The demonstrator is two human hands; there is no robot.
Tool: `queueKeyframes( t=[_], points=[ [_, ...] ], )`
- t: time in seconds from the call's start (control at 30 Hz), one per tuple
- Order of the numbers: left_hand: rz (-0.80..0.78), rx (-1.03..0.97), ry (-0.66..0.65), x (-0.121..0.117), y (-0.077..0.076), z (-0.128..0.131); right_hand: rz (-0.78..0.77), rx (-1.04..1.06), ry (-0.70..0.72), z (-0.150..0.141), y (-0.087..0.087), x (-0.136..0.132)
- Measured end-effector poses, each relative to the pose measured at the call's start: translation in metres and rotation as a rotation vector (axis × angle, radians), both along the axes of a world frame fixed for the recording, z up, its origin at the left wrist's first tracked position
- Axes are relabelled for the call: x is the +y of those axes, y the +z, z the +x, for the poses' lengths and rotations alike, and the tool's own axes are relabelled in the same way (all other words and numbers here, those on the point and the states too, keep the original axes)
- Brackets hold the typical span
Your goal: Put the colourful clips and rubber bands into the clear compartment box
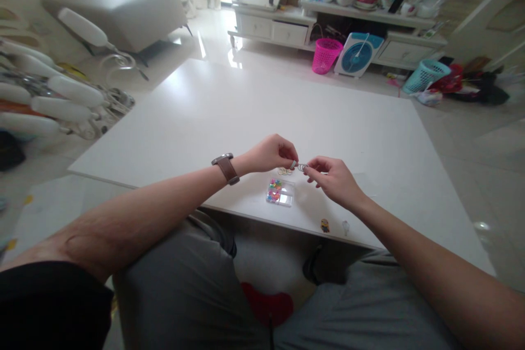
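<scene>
Leaning together at the far left, white chairs [68, 90] stand on the floor beside the table [246, 115]. A brown-strapped watch [226, 168] circles the left wrist. The left hand [276, 153] is curled in, its thumb and finger pinched on the left end of some small silvery rings [302, 167], which are held above the table between the two hands. Just below the left hand, an open-looking clear case [280, 193] lies near the table's front edge, its left compartments holding small pieces in mixed bright colours; those at its right look bare. Pale gold rings [285, 171] lie together just beyond the case. The right hand [334, 178] grasps the silvery rings from the right between thumb and fingertips, its other fingers bent. Nearer the front edge, below the right hand, lies a yellow and dark figure [325, 225], with a small clear piece [345, 227] a little to its right, too faint to make out. Beyond the table, left to right, are a pink basket [327, 56], a blue-and-white fan [357, 54] and a teal basket [426, 75].
</scene>
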State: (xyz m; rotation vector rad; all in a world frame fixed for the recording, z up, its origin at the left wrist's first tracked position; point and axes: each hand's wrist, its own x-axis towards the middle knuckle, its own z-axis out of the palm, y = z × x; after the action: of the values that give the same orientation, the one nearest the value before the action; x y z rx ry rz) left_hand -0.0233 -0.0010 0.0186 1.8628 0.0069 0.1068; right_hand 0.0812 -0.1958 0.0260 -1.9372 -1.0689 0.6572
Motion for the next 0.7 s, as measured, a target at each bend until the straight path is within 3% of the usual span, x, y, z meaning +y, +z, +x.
queueKeyframes(
  t=[0.33,0.47,0.7],
  points=[
    [0.335,0.045,0.159,0.024,-0.018,0.003,-0.135,-0.284,0.204,-0.002,-0.018,0.003],
    [0.458,0.009,0.124,0.020,-0.017,0.003,-0.238,-0.377,0.263,-0.011,-0.029,0.009],
    [0.526,-0.016,0.026,0.013,-0.009,0.003,-0.398,-0.588,0.326,-0.021,-0.035,0.012]
  ],
)
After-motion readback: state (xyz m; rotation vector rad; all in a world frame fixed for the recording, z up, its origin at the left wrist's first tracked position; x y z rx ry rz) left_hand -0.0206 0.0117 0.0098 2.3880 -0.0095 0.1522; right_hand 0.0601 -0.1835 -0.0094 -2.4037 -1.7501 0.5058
